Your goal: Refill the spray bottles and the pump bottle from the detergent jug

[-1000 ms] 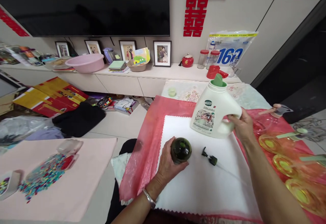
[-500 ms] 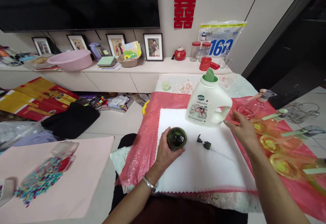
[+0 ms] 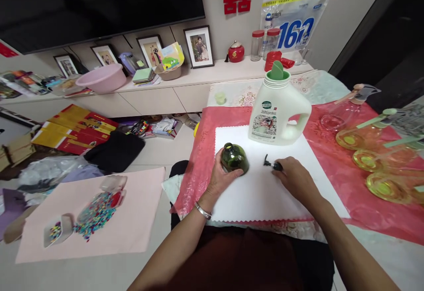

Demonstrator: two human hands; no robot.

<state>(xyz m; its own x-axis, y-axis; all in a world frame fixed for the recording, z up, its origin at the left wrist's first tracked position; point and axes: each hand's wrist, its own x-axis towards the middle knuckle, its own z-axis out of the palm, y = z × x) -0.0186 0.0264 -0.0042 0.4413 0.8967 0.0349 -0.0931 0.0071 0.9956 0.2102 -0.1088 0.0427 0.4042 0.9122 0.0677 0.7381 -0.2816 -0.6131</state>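
Observation:
My left hand [image 3: 221, 174] is wrapped around a dark green bottle [image 3: 236, 158], its uncapped neck showing at the top. To the right, my right hand [image 3: 293, 178] pinches a dark pump head [image 3: 272, 164] at its collar, the spout pointing left. The pump's tube is hidden by the hand. Both are over a white mat [image 3: 258, 198] with a scalloped edge. Beyond them stands a large white jug [image 3: 281, 110] with a handle, a printed label and a green pouring spout in its open mouth.
Clear pink and yellow pump bottles [image 3: 380, 149] lie on the red sheet [image 3: 334, 171] at the right. Behind, a ledge [image 3: 185, 80] carries a pink basin [image 3: 102, 78], photo frames and jars. Left, coloured beads [image 3: 97, 213] spread over a pink board [image 3: 135, 220].
My right hand has moved from beside the jug to the pump head and taken hold of it. The bottle has tipped so its neck shows. The camera view has shifted.

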